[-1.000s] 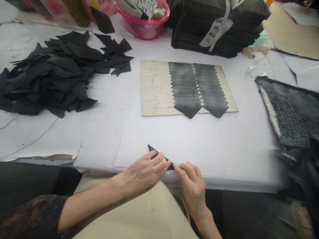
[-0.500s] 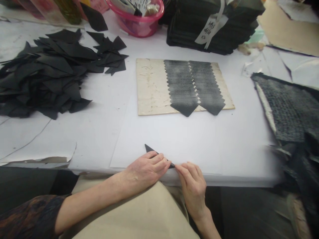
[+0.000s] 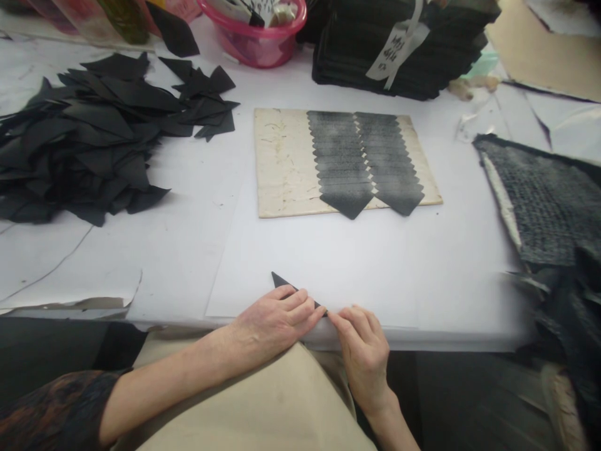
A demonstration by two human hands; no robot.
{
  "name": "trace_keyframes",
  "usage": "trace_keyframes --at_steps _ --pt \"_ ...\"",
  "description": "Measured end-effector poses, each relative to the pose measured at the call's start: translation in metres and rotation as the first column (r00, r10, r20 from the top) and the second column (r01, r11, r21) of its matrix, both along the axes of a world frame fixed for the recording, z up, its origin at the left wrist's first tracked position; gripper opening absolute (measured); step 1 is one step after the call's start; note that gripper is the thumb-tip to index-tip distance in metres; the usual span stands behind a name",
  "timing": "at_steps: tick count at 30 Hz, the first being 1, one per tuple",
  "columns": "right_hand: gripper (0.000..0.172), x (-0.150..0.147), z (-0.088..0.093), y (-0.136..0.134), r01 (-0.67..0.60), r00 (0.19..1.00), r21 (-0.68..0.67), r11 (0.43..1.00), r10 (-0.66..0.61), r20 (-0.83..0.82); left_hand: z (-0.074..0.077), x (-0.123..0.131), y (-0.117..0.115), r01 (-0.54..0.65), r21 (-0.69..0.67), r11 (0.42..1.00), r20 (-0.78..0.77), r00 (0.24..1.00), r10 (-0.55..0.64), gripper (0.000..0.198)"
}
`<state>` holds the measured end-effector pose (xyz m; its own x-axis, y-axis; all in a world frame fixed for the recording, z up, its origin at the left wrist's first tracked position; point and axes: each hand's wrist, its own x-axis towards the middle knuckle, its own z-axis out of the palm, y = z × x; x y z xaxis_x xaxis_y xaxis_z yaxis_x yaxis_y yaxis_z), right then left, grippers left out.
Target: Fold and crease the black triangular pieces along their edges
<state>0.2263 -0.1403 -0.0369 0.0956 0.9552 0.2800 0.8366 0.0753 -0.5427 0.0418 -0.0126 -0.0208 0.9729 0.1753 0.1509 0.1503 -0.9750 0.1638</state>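
Observation:
A small dark piece of material [image 3: 280,280] with a pointed end lies at the table's front edge, mostly covered by my left hand [image 3: 282,316]. The fingers of that hand press together over it and hold it against the white sheet. My right hand [image 3: 361,335] pinches the piece's right tip between thumb and fingers. Beyond my hands, a cream board [image 3: 283,169] carries two columns of overlapping dark pieces [image 3: 340,156], their pointed ends toward me.
A heap of loose dark pieces [image 3: 89,131] spreads over the left. At the back stand a pink basin [image 3: 263,47] with small items and a tied dark stack [image 3: 347,53] bearing a paper tag. Rough dark fabric [image 3: 539,200] lies on the right.
My right hand has shifted very slightly at the piece's right tip, still pinching it. My left hand stays on the piece. The whole view has drifted a little.

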Motion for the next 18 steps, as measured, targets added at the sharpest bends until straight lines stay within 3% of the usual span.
trace_keyframes --at_steps 9,18 --pt "0.023 -0.0008 0.0048 0.0017 -0.013 0.999 0.020 1.000 0.012 0.034 0.0012 0.0037 -0.0051 0.000 0.058 0.998 0.000 1.000 0.000 0.025" --pt "0.023 -0.0029 0.0018 0.0012 0.073 0.997 0.003 0.997 -0.073 -0.039 -0.0047 0.0042 -0.0023 0.026 0.031 0.999 0.035 0.999 -0.027 0.024"
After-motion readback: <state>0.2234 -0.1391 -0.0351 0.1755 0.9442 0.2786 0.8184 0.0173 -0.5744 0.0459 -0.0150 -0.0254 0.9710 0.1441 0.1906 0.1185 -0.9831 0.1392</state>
